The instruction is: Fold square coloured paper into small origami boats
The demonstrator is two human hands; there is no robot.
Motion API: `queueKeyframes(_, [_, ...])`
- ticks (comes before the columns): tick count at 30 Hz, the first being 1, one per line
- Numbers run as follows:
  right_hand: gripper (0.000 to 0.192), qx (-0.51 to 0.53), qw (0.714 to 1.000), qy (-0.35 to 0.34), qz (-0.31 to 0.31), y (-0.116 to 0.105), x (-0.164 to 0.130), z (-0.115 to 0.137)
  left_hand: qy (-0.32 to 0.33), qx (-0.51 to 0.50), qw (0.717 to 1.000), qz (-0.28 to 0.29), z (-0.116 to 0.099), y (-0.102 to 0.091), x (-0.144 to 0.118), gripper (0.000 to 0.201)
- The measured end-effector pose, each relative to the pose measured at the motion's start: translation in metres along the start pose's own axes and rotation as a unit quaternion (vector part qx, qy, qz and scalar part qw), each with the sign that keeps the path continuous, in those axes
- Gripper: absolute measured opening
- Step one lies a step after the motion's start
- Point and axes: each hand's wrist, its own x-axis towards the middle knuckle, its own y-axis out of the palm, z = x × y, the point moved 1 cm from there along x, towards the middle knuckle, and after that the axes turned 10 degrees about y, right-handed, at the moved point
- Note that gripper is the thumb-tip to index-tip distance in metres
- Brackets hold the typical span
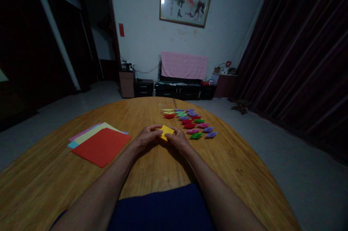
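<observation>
Centrally, left hand (146, 137) and right hand (178, 139) pinch yellow paper (166, 131), both grips closed, bare table (163, 166) around.

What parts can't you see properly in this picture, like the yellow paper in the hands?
Head view only:
- Yellow paper: its lower part is covered by the left hand and right hand, so its folded shape is unclear.
- Small folded paper pieces: too small and dim to tell their form.
- Paper stack: the red top sheet hides most of the sheets beneath.
- Left side of the room: too dark.
</observation>
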Motion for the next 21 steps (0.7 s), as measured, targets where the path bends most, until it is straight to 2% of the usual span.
queueKeyframes(4, [0.029, -0.011, 1.0, 0.009, -0.006, 0.003, -0.002, 0.001, -0.003, -0.034, 0.999, 0.015, 0.002, 0.004, -0.004, 0.064])
queueKeyframes(11, [0.026, -0.001, 0.997, -0.039, 0.061, -0.006, -0.003, 0.0, -0.004, -0.028, 1.0, 0.014, 0.009, -0.001, 0.003, 0.065])
queueKeyframes(16, [0.032, 0.021, 0.997, -0.017, 0.075, -0.004, -0.006, 0.003, 0.001, -0.036, 0.999, 0.015, 0.012, -0.003, 0.005, 0.064])
queueKeyframes(21, [0.028, 0.03, 0.996, 0.008, 0.08, -0.004, 0.003, -0.008, -0.007, -0.037, 0.999, 0.004, 0.005, 0.001, 0.001, 0.066])
